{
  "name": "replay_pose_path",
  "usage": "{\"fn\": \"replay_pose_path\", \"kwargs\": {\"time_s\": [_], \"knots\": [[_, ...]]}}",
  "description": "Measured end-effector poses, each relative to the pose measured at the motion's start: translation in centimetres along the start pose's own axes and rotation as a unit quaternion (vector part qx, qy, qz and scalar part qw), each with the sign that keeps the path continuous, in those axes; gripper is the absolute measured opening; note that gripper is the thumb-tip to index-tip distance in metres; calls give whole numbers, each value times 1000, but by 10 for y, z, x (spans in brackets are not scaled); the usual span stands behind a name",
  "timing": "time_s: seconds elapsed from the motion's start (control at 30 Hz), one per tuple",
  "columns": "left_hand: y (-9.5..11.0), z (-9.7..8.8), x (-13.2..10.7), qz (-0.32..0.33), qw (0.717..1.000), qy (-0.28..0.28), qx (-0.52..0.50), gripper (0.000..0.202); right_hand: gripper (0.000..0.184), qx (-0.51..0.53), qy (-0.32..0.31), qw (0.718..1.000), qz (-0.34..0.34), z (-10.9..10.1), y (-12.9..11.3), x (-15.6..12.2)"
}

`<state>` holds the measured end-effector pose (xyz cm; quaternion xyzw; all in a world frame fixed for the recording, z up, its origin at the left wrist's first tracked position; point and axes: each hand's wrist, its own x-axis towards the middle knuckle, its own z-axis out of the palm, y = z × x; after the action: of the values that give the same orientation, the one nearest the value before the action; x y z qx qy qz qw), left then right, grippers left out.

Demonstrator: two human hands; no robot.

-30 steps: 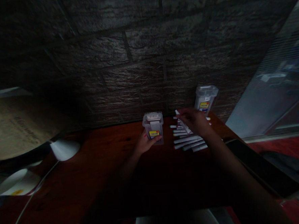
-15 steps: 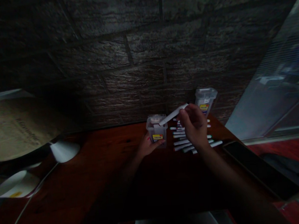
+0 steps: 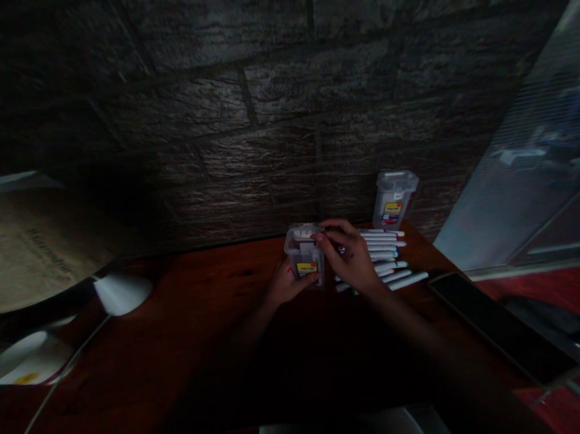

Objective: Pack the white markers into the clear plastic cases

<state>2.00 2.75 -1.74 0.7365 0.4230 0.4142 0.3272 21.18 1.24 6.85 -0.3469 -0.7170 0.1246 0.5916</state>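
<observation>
My left hand (image 3: pixel 285 283) is wrapped around a clear plastic box (image 3: pixel 304 249) with a yellow label, holding it upright and open-topped on the table. Over the box's right rim, my right hand (image 3: pixel 347 251) has its thumb and fingers pinched on a white marker; most of that marker is hidden by the fingers and the dim box. Several white markers (image 3: pixel 385 245) with coloured ends lie side by side just beyond my right hand, partly covered by it.
A second clear box (image 3: pixel 394 201) stands against the dark brick wall (image 3: pixel 286 158). A dark flat panel (image 3: pixel 498 325) lies on the wooden table's (image 3: pixel 202 314) right side. To the left are a white cone (image 3: pixel 122 293), a cable (image 3: pixel 59 382), a paper cup (image 3: pixel 31 359) and a brown paper bag (image 3: pixel 41 245).
My right hand has moved left and down, bringing the marker from above the box into its opening. More of the loose markers now show. My left hand keeps its hold on the box.
</observation>
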Motion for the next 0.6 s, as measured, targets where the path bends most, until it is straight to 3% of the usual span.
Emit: {"fn": "replay_pose_path", "kwargs": {"time_s": [0.13, 0.2, 0.3, 0.43, 0.6], "knots": [[-4, -2, 0, -17, 1000, 26, -1, 50, 27, -62, 24, 998, 23, -13, 24, 7], [-5, -5, 2, -26, 999, 47, 3, 50, 22, -132, -19, 988, 79, -24, 41, 10], [-5, -9, 4, -44, 996, 78, 5, 50, 19, -261, -142, 938, 177, -37, 61, 10], [-4, -10, 5, -61, 994, 94, 6, 52, 26, -345, -275, 862, 250, -42, 59, 8], [-3, -9, 5, -57, 995, 87, -5, 53, 40, -380, -363, 805, 277, -37, 48, 8]]}}
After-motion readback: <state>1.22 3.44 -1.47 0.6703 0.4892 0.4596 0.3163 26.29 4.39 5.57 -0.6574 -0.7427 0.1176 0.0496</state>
